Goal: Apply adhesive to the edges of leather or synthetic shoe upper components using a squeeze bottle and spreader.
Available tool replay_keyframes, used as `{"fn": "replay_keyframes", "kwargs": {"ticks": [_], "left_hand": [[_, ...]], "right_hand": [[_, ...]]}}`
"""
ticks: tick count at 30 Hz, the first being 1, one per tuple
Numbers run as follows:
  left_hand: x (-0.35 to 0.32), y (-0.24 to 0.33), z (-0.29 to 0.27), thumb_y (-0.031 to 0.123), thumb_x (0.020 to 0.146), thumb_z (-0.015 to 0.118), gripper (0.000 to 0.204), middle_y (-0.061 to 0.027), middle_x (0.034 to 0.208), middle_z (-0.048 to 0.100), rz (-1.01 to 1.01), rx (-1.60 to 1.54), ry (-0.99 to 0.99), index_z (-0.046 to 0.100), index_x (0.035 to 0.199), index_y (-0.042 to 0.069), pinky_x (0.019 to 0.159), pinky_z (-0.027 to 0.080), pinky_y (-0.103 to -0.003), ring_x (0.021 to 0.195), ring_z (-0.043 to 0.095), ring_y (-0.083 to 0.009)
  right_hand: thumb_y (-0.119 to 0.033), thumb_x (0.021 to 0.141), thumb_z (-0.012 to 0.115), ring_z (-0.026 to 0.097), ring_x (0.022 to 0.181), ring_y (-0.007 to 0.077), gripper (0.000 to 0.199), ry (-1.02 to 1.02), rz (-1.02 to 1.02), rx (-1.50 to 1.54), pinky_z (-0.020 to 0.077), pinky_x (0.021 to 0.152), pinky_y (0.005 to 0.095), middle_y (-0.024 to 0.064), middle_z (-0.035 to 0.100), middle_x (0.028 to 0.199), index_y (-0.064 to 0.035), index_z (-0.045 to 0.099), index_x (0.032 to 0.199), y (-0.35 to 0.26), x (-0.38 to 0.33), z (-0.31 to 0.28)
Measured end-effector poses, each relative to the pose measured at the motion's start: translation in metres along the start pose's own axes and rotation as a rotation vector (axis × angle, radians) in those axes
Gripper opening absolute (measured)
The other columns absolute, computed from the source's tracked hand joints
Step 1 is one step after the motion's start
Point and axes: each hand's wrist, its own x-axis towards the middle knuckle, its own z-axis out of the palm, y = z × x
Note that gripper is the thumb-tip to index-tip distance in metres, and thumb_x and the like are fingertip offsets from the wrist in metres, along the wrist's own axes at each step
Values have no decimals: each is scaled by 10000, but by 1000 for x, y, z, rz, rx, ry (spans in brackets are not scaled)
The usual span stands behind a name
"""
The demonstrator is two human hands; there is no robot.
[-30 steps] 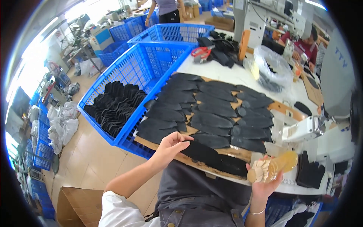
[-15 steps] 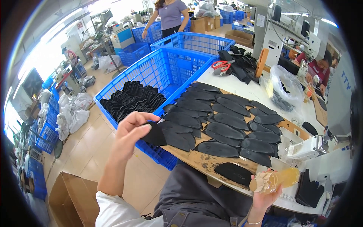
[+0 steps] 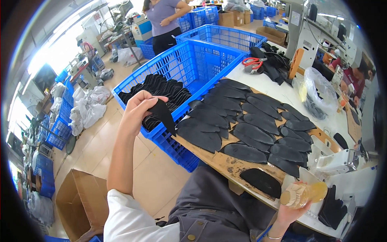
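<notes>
My left hand [image 3: 141, 108] pinches a thin black curved piece [image 3: 163, 114] between thumb and fingers, holding it up by the near left corner of the brown board [image 3: 197, 148]. Across that board lie several black leaf-shaped pieces [image 3: 252, 135], overlapping in rows. A wider black piece [image 3: 261, 181] rests alone at the board's near edge. In my right hand [image 3: 291, 214] is a clear bottle [image 3: 317, 192] of yellow liquid, tipped sideways, its wrapped tan end pointing left. The fingers behind the bottle are partly hidden.
A blue crate [image 3: 225, 60] beside the table holds stacked wavy black pieces [image 3: 161, 88]. Red-handled cutters [image 3: 253, 64] and a clear plastic bag [image 3: 316, 90] sit on the white table. A sewing machine [image 3: 336, 161] stands right; a cardboard box [image 3: 80, 201] is on the floor. Another person [image 3: 161, 24] stands beyond.
My left hand has lifted the black piece up from beside the board's pieces, and it now hangs more upright. My view has shifted a little. The person beyond has brought a hand to the waist.
</notes>
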Motion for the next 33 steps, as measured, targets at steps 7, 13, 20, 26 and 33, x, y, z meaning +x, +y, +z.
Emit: {"fn": "replay_keyframes", "kwargs": {"ticks": [7,13,20,26,33], "left_hand": [[17,3,5,120,835,556,99,-158,977,649,48,220,-63,475,798,77,685,469,-228,777,591,-111],[43,0,8,64,818,600,147,-45,755,615,155,424,-58,486,736,19,684,452,-205,842,631,-113],[60,3,6,41,831,565,160,-64,820,603,225,799,-17,436,735,44,727,441,-211,934,601,-124],[45,-7,46,80,763,591,121,-107,832,645,365,1006,-2,495,773,8,742,493,-296,818,640,-179],[12,-61,109,131,677,585,169,-94,793,571,420,1233,-593,508,806,51,710,452,-398,828,572,-289]], "right_hand": [[-334,865,542,294,1302,251,614,34,-63,9,187,1108,381,115,343,1392,-40,322,1357,-10,2,-11],[-299,851,557,297,1298,253,612,19,-44,32,184,1110,381,113,344,1386,-38,326,1354,-11,1,-12],[-295,831,587,322,1268,245,580,99,-45,30,193,1101,393,60,406,1323,-72,367,1319,-10,2,-7],[-292,833,586,320,1270,247,592,35,21,16,173,1107,405,57,400,1337,-67,355,1330,-11,3,-5],[-293,849,570,276,1315,257,604,35,11,45,160,1112,406,98,340,1397,-66,332,1356,-12,4,-9]]}}
